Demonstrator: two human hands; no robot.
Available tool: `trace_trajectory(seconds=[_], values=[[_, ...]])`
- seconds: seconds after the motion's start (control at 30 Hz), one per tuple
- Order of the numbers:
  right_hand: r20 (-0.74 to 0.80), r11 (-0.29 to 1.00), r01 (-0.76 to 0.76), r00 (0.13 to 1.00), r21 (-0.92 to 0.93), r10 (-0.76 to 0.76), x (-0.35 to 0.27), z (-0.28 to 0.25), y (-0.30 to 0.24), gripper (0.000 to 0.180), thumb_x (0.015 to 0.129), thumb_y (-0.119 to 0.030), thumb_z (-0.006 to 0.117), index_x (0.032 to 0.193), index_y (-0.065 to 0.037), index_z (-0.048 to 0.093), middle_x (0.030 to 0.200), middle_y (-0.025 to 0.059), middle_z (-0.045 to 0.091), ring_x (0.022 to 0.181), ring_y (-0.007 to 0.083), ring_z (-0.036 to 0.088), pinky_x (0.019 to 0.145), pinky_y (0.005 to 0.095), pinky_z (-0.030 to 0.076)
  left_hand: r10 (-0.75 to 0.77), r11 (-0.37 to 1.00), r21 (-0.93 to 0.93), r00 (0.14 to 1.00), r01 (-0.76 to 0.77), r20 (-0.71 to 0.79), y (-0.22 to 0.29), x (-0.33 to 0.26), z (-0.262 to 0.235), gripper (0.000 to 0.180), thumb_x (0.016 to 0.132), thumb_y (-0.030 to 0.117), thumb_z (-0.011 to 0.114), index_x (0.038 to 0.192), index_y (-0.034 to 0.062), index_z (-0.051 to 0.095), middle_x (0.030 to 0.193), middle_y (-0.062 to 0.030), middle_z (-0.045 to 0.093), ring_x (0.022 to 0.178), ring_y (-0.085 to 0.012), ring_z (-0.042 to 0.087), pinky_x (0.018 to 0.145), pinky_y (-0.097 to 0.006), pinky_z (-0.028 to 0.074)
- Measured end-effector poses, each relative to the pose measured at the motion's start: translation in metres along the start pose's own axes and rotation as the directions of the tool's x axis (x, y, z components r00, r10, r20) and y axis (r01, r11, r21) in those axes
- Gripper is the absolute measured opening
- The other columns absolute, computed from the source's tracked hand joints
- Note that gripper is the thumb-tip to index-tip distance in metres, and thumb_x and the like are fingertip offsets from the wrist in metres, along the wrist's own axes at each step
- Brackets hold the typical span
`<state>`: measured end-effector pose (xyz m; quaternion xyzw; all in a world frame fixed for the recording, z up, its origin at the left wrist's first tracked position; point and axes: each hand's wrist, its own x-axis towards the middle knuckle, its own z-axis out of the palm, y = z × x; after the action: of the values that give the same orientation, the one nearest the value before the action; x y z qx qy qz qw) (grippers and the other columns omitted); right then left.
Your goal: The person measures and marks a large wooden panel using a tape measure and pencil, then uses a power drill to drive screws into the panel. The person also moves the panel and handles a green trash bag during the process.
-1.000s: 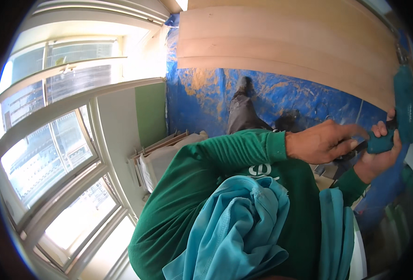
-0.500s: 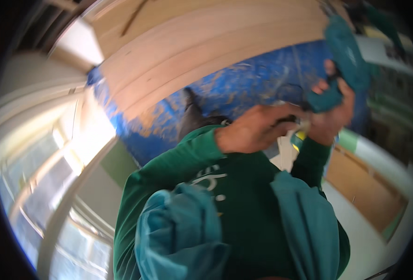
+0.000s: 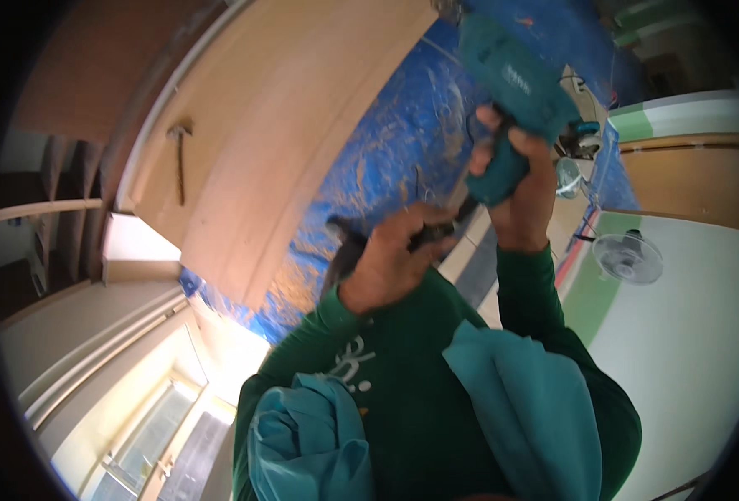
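My right hand (image 3: 530, 179) is wrapped round the grip of a teal power drill (image 3: 520, 79), whose metal chuck (image 3: 446, 8) points up and away at the top edge. From the base of the grip, a dark cord (image 3: 467, 207) runs toward my left hand (image 3: 390, 255). The left fingers are curled round a dark length that looks like this cord, though part of it is hidden in the fist. Both hands are in front of my chest, close together but apart.
Beyond my hands stands a pale wooden panel (image 3: 256, 125) with a hammer (image 3: 180, 163) on it. Blue plastic sheeting (image 3: 378, 159) strewn with shavings covers the floor. To the right are a circular saw (image 3: 582, 142) and a fan (image 3: 628, 257).
My view has turned, so the room appears rotated and the hammer shows clearly. Drill and hands sit further left in the picture, with the same holds kept.
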<state>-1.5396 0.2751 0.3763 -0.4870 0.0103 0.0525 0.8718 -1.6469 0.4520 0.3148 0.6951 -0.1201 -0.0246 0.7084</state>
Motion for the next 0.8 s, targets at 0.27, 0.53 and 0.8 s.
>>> trace_trajectory(seconds=[0.27,0.53,0.8], values=[[-0.009,0.994,-0.054,0.998,0.09,0.055,-0.054,-0.043,0.022,0.043,0.098,-0.017,0.059,0.138,-0.001,0.057,0.124,0.016,0.072,0.074,0.0201,0.07,0.068,0.0346,0.057,-0.186,0.953,-0.237,0.982,0.191,0.045,-0.002,-0.056,0.031,0.031,0.109,0.013,0.064,0.137,0.0008,0.067,0.115,-0.0076,0.072,0.11,-0.0141,0.063,0.099,-0.031,0.05],[0.114,0.987,-0.142,0.985,0.072,0.133,-0.092,-0.04,0.062,0.051,0.101,-0.018,0.058,0.148,-0.001,0.049,0.137,0.0184,0.064,0.082,0.018,0.067,0.07,0.0336,0.056,-0.288,0.865,-0.446,0.956,0.232,-0.061,-0.016,-0.118,0.033,0.035,0.113,0.026,0.059,0.129,-0.0019,0.073,0.112,-0.0071,0.075,0.106,-0.0122,0.064,0.096,-0.032,0.052],[0.135,0.99,-0.114,0.983,-0.089,0.125,-0.117,0.017,0.085,0.051,0.099,-0.019,0.059,0.144,0.005,0.051,0.134,0.0202,0.065,0.082,0.0183,0.068,0.074,0.0341,0.056,-0.363,0.679,-0.69,0.932,0.251,-0.018,-0.029,-0.157,-0.007,0.029,0.108,0.014,0.062,0.128,-0.0011,0.074,0.106,-0.006,0.076,0.097,-0.0115,0.067,0.091,-0.032,0.054]])
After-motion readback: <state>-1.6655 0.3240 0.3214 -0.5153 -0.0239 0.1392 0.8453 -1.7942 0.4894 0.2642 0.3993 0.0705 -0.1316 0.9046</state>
